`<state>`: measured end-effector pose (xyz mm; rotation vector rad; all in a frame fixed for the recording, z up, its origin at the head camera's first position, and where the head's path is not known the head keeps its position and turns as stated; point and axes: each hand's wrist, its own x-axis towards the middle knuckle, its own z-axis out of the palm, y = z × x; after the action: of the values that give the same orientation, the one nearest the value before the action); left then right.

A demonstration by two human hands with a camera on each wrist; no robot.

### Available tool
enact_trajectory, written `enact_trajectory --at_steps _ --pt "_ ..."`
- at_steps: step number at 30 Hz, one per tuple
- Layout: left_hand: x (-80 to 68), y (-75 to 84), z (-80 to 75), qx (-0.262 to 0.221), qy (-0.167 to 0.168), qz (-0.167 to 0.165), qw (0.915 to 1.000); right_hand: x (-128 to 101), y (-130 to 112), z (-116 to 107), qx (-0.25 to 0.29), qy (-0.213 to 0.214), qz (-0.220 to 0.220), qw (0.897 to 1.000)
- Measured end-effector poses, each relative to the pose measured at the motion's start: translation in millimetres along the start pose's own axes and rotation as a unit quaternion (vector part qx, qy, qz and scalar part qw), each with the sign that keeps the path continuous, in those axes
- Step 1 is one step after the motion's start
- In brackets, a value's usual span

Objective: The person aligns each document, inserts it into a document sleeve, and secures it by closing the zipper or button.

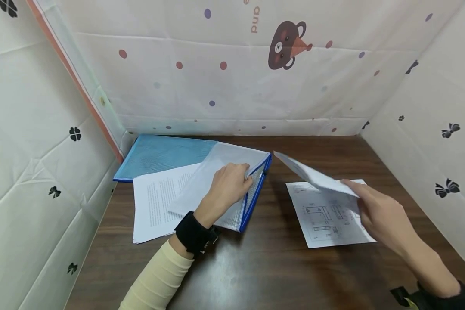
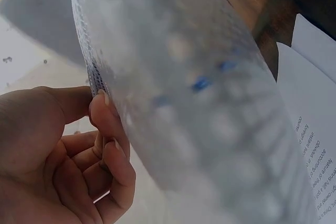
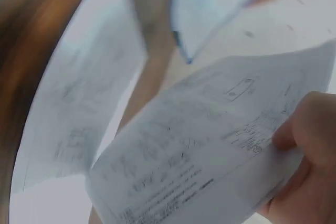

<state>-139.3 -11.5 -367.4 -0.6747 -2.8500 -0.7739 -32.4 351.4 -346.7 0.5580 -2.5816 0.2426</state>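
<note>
Left hand (image 1: 226, 187)'s pinching the rim of the mesh pouch (image 1: 232, 220), left of centre on the worktop (image 1: 275, 269), and the right hand (image 1: 387, 215)'s gripping a raised paper (image 1: 314, 172) by its right end, near the right edge. Pouch is off to that hand's left, the paper's long axis slanting left toward the far edge.

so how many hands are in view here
2: the left hand pinches the edge of a mesh pouch; the right hand, farther right, holds up printed paper.
</note>
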Motion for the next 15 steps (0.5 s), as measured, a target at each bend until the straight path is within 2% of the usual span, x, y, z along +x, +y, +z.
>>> enact_trajectory --at_steps 2,4,6,7,8,9,10,12,13,14,15 --pt "-0.1 -0.6 0.8 0.002 0.003 -0.001 1.0000 2.6 2.2 -6.7 0.044 0.000 0.032 0.999" --pt "0.2 -1.1 1.3 0.002 0.005 -0.001 1.0000 3.0 4.5 -12.3 0.101 -0.004 0.066 0.993" --pt "0.5 -1.6 1.5 0.003 0.007 0.000 1.0000 2.9 6.6 -16.7 0.163 -0.008 0.093 0.982" --pt "0.8 -1.9 1.6 0.002 0.007 0.000 1.0000 2.8 7.8 -18.6 0.221 -0.010 0.103 0.970" --pt "1.2 -1.8 1.6 0.002 0.006 0.000 1.0000 2.8 9.1 -20.1 0.300 -0.010 0.117 0.947" --pt "1.5 -1.7 1.3 0.002 0.006 0.000 1.0000 2.8 10.3 -21.5 0.386 -0.010 0.125 0.914" --pt "2.0 -1.7 1.1 0.001 0.006 0.001 1.0000 2.8 11.8 -22.4 0.474 -0.007 0.128 0.871" --pt "2.5 -1.6 0.6 0.000 0.006 0.000 1.0000 3.4 15.1 -23.2 0.626 0.006 0.131 0.768" --pt "2.7 -1.8 0.4 -0.002 0.005 -0.001 1.0000 3.1 17.0 -22.6 0.683 0.012 0.137 0.717" --pt "2.8 -1.9 0.1 -0.004 0.006 -0.002 1.0000 2.1 19.2 -21.1 0.713 0.013 0.146 0.686" --pt "2.9 -2.2 0.2 -0.004 0.006 -0.003 1.0000 0.1 21.5 -18.8 0.718 0.011 0.164 0.676"
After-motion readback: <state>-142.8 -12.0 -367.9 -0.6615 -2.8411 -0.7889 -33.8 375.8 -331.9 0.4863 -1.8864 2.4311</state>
